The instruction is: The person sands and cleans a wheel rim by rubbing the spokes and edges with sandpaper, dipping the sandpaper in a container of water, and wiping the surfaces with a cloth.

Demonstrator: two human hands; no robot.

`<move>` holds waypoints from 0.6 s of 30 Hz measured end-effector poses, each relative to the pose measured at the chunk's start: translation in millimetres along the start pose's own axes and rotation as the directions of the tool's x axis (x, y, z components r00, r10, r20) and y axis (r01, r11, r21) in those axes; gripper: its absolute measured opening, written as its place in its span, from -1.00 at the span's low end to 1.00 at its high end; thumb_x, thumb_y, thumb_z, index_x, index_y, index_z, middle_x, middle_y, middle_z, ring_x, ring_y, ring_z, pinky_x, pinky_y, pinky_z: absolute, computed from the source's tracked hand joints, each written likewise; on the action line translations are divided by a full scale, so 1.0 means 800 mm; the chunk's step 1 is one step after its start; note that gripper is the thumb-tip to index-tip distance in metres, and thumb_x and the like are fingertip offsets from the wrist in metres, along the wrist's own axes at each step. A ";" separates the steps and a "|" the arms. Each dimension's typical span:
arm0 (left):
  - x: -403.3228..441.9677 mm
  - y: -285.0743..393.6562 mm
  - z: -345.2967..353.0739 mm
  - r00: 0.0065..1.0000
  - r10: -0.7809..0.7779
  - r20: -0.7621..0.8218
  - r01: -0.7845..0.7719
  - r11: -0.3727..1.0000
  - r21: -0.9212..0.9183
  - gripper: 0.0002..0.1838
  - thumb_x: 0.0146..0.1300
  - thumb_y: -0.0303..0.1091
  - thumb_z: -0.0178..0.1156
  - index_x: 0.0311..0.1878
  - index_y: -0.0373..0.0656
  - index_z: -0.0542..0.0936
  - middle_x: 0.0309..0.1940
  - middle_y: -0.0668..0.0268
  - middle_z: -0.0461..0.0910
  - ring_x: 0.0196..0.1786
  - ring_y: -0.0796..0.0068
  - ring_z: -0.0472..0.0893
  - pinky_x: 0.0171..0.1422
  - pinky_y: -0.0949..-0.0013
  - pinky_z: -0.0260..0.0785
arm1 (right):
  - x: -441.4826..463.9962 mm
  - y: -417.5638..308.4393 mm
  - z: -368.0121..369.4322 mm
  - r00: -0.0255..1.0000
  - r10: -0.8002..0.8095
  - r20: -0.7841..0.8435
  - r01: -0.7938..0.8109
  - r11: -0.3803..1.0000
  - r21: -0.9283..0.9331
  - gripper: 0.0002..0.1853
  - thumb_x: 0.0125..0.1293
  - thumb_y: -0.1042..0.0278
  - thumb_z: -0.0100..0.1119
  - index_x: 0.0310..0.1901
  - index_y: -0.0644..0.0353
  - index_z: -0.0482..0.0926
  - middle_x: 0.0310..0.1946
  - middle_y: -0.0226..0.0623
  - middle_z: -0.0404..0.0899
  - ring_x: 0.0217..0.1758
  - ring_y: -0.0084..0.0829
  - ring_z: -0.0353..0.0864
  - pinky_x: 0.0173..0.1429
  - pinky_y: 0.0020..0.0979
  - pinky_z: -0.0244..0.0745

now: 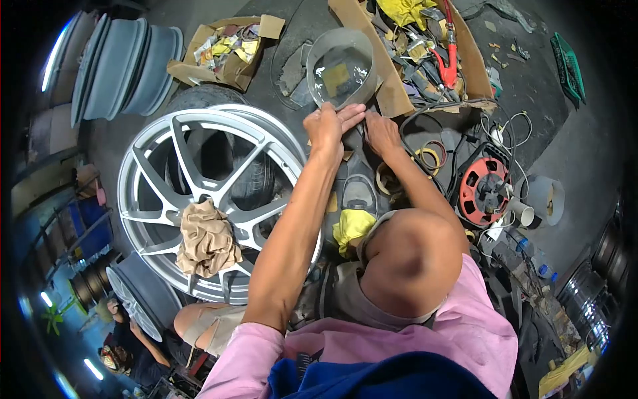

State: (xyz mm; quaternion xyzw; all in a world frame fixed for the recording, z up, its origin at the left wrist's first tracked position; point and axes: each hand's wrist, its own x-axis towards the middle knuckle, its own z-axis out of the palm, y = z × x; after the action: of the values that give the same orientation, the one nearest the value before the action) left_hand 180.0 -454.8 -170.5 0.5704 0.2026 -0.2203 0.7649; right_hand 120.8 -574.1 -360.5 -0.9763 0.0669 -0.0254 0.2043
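1. By the near rim of the round tub (341, 41), the left hand (327, 128) extends its fingers toward the curled right hand (383, 134); I cannot tell whether either grips anything.
2. Left of the tub, a silver wheel (211, 189) lies over a tire (262, 178), probably for height.

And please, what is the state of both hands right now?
Left hand: partly open, some fingers extended; whether it holds anything cannot be told.
Right hand: fingers curled; its grip cannot be told.
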 end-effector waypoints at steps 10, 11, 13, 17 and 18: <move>0.040 -0.067 -0.013 0.990 -0.126 -0.058 0.122 0.990 -0.067 -0.56 0.60 -0.46 -0.31 0.24 -0.80 0.13 0.05 -0.50 0.60 0.07 -0.27 0.77 0.19 -0.04 0.79 | -0.042 -0.001 -0.029 0.964 0.116 0.240 -0.156 0.975 0.157 -0.79 0.43 0.33 0.20 -0.01 0.24 0.53 -0.22 0.18 0.73 -0.09 0.29 0.73 0.02 0.17 0.64; 0.043 -0.072 -0.013 0.989 -0.132 -0.061 0.128 0.989 -0.074 -0.56 0.60 -0.46 -0.31 0.24 -0.80 0.13 0.05 -0.50 0.60 0.07 -0.27 0.77 0.19 -0.04 0.79 | -0.053 0.003 -0.030 0.957 0.090 0.274 -0.144 0.972 0.183 -0.72 0.40 0.30 0.24 0.03 0.27 0.54 -0.18 0.19 0.73 -0.06 0.26 0.73 0.04 0.16 0.63; 0.048 -0.081 -0.010 0.986 -0.150 -0.071 0.140 0.982 -0.130 -0.54 0.58 -0.49 -0.30 0.28 -0.82 0.08 0.07 -0.49 0.59 0.08 -0.26 0.77 0.21 -0.03 0.78 | -0.080 0.011 -0.031 0.970 0.115 0.215 -0.167 0.955 0.245 -0.70 0.38 0.31 0.25 0.06 0.27 0.55 -0.15 0.19 0.73 -0.04 0.25 0.73 0.05 0.15 0.63; 0.055 -0.112 -0.004 0.987 -0.140 -0.080 0.123 0.974 -0.192 -0.51 0.55 -0.50 -0.28 0.30 -0.84 0.03 0.10 -0.51 0.57 0.09 -0.24 0.77 0.21 0.00 0.78 | -0.101 0.010 -0.031 0.975 0.175 0.135 -0.210 0.922 0.325 -0.64 0.33 0.28 0.29 0.11 0.25 0.61 -0.11 0.18 0.73 -0.05 0.24 0.72 0.03 0.13 0.61; 0.052 -0.113 -0.001 0.986 -0.145 -0.082 0.127 0.972 -0.196 -0.51 0.55 -0.50 -0.28 0.30 -0.84 0.03 0.10 -0.51 0.57 0.09 -0.24 0.77 0.21 0.00 0.78 | -0.100 0.008 -0.031 0.979 0.181 0.094 -0.202 0.916 0.345 -0.66 0.34 0.24 0.31 0.07 0.22 0.63 -0.16 0.18 0.73 -0.09 0.26 0.72 0.00 0.14 0.60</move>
State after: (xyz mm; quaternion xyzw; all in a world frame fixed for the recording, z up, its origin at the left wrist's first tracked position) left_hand 162.6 -481.4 -264.9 0.4896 0.2978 -0.2243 0.7882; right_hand 38.8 -578.7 -341.9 -0.9128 0.1502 0.0125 0.3796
